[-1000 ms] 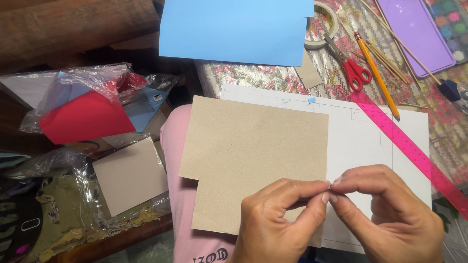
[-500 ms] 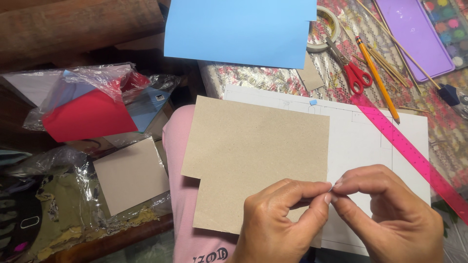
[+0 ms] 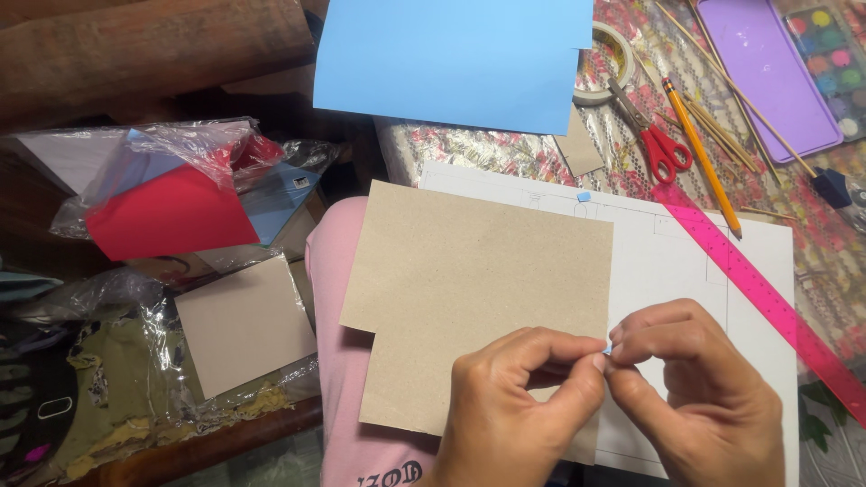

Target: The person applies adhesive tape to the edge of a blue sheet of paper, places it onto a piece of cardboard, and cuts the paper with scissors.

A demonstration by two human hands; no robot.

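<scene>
Left hand: [image 3: 510, 410] clenched, thumb and forefinger pinched on a tiny blue scrap [image 3: 607, 349] at the right edge of the cardboard.
Right hand: [image 3: 695, 397] fingertips meet the left's, pinching the same scrap (how much of it is hidden I cannot tell).
Cardboard sheet: [image 3: 478, 271] grey-brown, notched at its lower left, lying under and up-left of both hands, over a pink-clothed lap.
White sheet: [image 3: 677, 261] under the cardboard, just beyond the right hand, faint pencil lines on it; a second small blue scrap [image 3: 583, 196] lies near its far edge.
Pink ruler: [image 3: 767, 298] translucent, slanting just right of the right hand.
Plastic bag: [image 3: 180, 180] clear, crumpled, well left of the left hand; holds red, blue and white paper sheets.
Second bag: [image 3: 135, 361] clear, lower left; a square grey card [image 3: 244, 325] lies in it.
Blue paper: [image 3: 451, 59] far above the hands.
Paint tray: [image 3: 776, 68] purple lid open, far upper right, with round colour pans.
Scissors: [image 3: 654, 135] red-handled, beside a yellow pencil [image 3: 699, 144] and a tape roll [image 3: 609, 63].
</scene>
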